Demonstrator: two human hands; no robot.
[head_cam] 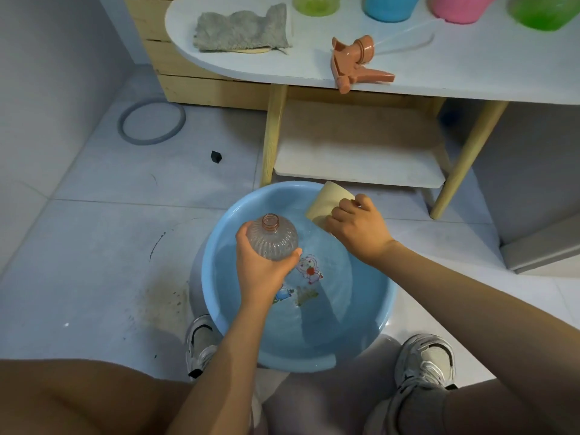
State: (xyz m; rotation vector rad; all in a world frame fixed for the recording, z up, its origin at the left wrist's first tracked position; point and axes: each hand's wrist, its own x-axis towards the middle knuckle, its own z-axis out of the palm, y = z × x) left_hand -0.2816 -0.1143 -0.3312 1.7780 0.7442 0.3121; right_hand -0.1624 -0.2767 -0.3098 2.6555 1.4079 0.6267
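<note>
Bottle point(272, 238): clear plastic, round-shouldered, ribbed lengthwise, with an orange threaded neck, uncapped and pointing up. Held over the water, left of middle in the basin point(314, 351). Gripped low down by the left hand point(262, 268), fingers curled round the far side and thumb pressed to the near right.

Right hand point(357, 229) knuckles up, fingers curled over a pad point(326, 202), gripping it at the basin's far rim. Pad smooth, beige, round-cornered, slightly bent.

Basin round, glossy pale-blue plastic, part-filled with clear water. Cartoon stickers point(309, 270) on its bottom, seen through ripples. Set on grey floor tiles, between two white mesh shoes point(425, 359).

Beyond, a table point(439, 76) with a white oval top and pale wooden legs. On it:
- a nubby grey cloth point(241, 29)
- an orange plastic sprayer point(354, 61) with a clear tube, at the table's edge
- a row of translucent cups point(390, 6) in green, blue and pink

Off to the left, a grey ring point(152, 122) lying flat on the tiles.
</note>
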